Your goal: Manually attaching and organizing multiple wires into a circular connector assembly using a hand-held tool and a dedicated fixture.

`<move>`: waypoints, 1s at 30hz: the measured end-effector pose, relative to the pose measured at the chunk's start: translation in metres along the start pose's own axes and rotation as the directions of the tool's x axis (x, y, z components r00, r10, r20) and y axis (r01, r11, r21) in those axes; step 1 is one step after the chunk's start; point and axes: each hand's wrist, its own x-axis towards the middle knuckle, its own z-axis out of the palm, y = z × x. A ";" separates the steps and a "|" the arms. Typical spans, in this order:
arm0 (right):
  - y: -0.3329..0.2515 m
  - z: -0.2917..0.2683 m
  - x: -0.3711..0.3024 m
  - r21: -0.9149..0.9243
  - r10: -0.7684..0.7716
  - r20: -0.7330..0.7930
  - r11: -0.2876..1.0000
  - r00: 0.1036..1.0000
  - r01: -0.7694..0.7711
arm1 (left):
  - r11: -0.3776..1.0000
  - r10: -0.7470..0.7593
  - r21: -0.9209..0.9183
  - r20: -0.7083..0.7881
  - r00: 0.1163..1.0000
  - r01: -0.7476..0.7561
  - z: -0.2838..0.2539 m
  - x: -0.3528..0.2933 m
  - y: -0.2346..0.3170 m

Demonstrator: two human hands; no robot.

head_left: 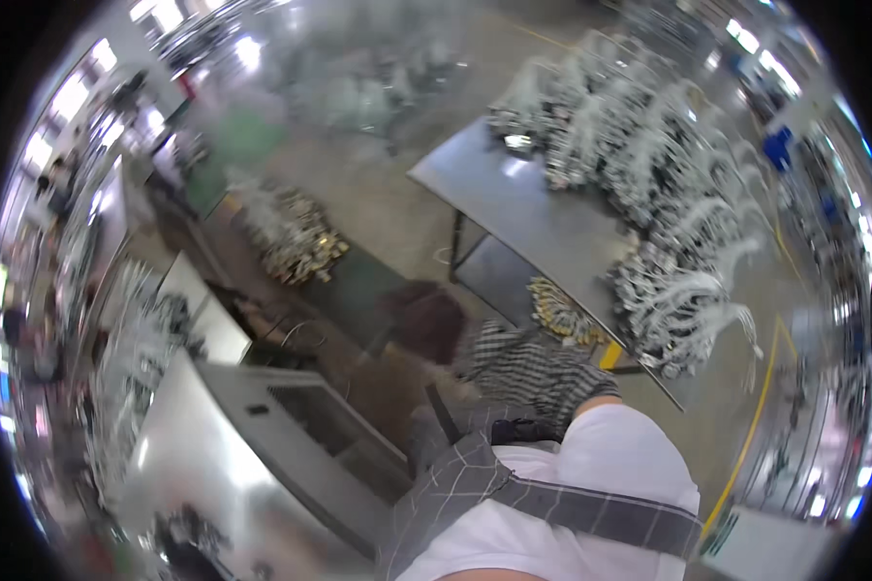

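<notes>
My right arm reaches forward in a white short sleeve (630,450) and a black-and-white checked oversleeve (523,363). Past its cuff my right hand is too smeared and covered to make out its fingers. Close by that cuff is a blurred dark red, rounded thing (424,320); whether I touch it cannot be told. My left hand does not show. A grey checked apron (455,474) covers my front, with a black strap standing up from it.
A metal table (543,218) ahead right bears heaps of silvery parts with pale cords (669,184). Yellowish parts (562,312) lie on its lower shelf. A metal cabinet (194,465) stands at left. More metal parts (295,237) are piled farther ahead.
</notes>
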 end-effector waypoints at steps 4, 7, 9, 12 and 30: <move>0.013 -0.364 -0.027 -0.074 -0.545 -0.345 0.828 0.765 0.556 | 0.790 0.094 -0.613 0.125 0.988 0.002 0.115 0.016 0.292; 0.092 -0.472 -0.073 -0.341 -0.296 -0.504 0.931 0.812 0.128 | 0.638 0.673 -0.650 0.212 0.708 -0.412 0.263 0.031 0.454; 0.154 -0.531 -0.126 -0.518 -0.176 -0.546 0.840 0.819 -0.164 | 0.288 0.905 -0.749 0.009 0.425 -0.597 0.263 -0.017 0.647; 0.211 -0.570 -0.182 -0.521 0.173 -0.585 0.669 0.792 -0.531 | -0.011 0.977 -0.788 -0.141 0.163 -0.615 0.297 -0.081 0.790; 0.249 -0.543 -0.173 -0.079 -0.034 -0.519 0.997 0.854 -0.008 | 0.300 0.881 -0.733 0.458 -0.117 -0.611 0.284 -0.175 0.867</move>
